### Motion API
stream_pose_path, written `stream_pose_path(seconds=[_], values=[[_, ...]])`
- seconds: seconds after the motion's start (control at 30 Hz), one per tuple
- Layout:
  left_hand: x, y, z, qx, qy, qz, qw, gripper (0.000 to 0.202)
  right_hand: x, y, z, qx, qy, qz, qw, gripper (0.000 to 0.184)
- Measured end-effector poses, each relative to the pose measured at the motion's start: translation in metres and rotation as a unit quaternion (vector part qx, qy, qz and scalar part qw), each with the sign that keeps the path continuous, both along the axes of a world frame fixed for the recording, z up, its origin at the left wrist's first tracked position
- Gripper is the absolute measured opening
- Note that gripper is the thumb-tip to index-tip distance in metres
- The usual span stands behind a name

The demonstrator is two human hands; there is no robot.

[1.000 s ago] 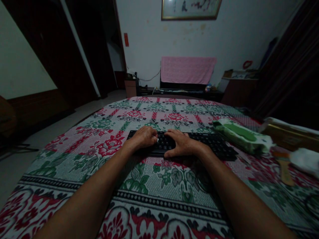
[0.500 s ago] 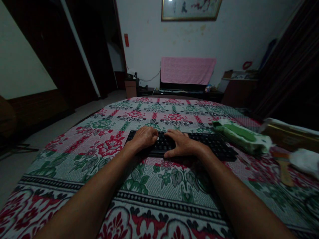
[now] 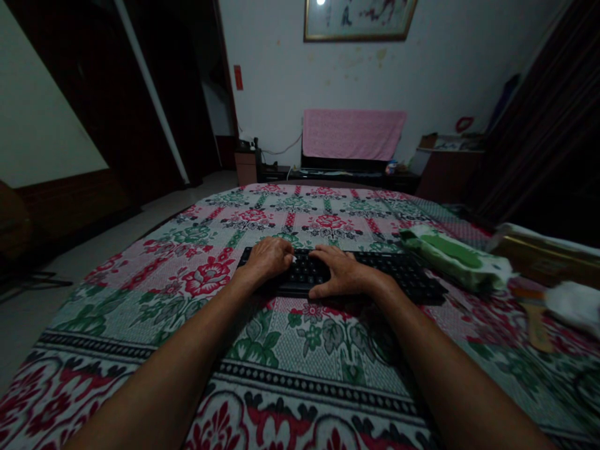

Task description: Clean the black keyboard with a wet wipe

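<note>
A black keyboard point(image 3: 304, 273) lies crosswise on the flowered cloth. Over its left part is my left hand point(image 3: 270, 257), fingers curled together in a pinch. A tiny white bit point(image 3: 294, 259) shows at those fingertips, too small to name. My right hand point(image 3: 341, 271) rests on the middle of the keyboard with fingers and thumb spread, the thumb by the front edge. It holds nothing that I can see. Some keys are hidden beneath both hands.
A green and white soft pack point(image 3: 457, 255) lies just right of the keyboard. Beyond it are a wooden-handled brush point(image 3: 537, 322), a crumpled white wad point(image 3: 574, 303) and a gold-brown box point(image 3: 546, 253). A patterned cloth point(image 3: 290, 340) covers the table.
My left hand has shifted slightly to the left over the keys, with the white bit at its fingertips. My right hand stays in the same place.
</note>
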State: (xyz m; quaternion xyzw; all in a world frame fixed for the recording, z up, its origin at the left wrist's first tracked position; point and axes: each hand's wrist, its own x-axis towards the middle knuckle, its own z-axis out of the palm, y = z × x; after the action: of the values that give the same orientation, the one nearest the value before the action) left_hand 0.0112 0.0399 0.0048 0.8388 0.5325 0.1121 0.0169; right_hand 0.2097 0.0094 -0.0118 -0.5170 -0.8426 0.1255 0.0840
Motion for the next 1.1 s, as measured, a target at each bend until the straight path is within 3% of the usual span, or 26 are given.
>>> stream_pose_path(seconds=[0.23, 0.43, 0.63, 0.9, 1.1], values=[[0.002, 0.0, -0.001, 0.005, 0.009, -0.037, 0.999, 0.024, 0.001, 0.0, 0.0, 0.003, -0.001, 0.004, 1.0, 0.099], [-0.002, 0.002, 0.0, -0.009, -0.007, 0.001, 1.0, 0.026, 0.001, 0.002, -0.002, 0.004, -0.003, 0.001, 1.0, 0.1], [0.004, -0.003, 0.0, -0.009, 0.0, -0.05, 0.999, 0.023, 0.001, 0.002, -0.002, 0.0, 0.008, 0.0, 1.0, 0.096], [0.0, 0.001, -0.004, 0.008, -0.014, 0.001, 1.0, 0.025, 0.0, 0.0, 0.0, 0.001, 0.005, 0.004, 1.0, 0.098], [-0.006, 0.001, 0.0, -0.028, -0.032, -0.032, 0.999, 0.024, 0.002, 0.0, -0.001, -0.004, 0.001, 0.006, 1.0, 0.098]])
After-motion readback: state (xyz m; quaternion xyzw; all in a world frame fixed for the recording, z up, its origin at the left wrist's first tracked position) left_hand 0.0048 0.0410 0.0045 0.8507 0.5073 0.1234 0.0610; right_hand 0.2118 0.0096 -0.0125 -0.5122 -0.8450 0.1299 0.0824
